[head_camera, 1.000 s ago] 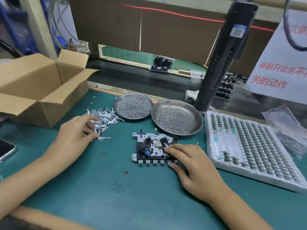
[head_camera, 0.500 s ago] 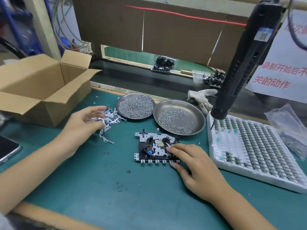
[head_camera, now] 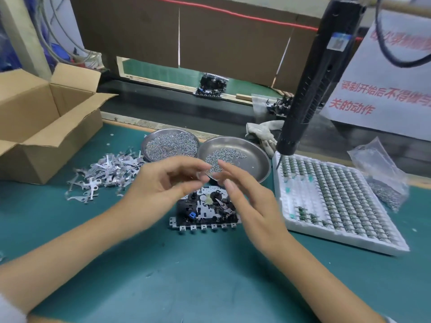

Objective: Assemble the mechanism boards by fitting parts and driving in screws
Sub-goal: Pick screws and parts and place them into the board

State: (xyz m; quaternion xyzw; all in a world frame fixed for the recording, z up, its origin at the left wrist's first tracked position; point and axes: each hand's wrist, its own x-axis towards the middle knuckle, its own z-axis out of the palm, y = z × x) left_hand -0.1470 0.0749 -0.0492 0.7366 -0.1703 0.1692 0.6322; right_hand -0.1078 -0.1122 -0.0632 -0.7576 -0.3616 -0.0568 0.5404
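Both hands lift off and meet above the mechanism board (head_camera: pixel 205 209), which lies mid-tabletop. The left hand (head_camera: pixel 161 183), back from the nine o'clock pile of metal levers (head_camera: pixel 105 172), seems to pass a blurred piece to the right hand (head_camera: pixel 247 194); fitting likely comes next.

Green-matted workbench (head_camera: pixel 210 287) before a brown cardboard partition (head_camera: pixel 233 43), white printed notice (head_camera: pixel 384 85) at right.

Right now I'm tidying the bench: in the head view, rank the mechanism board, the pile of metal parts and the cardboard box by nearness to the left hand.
1. Mechanism board, just below and right of the left hand.
2. Pile of metal parts, to its left.
3. Cardboard box, far left.
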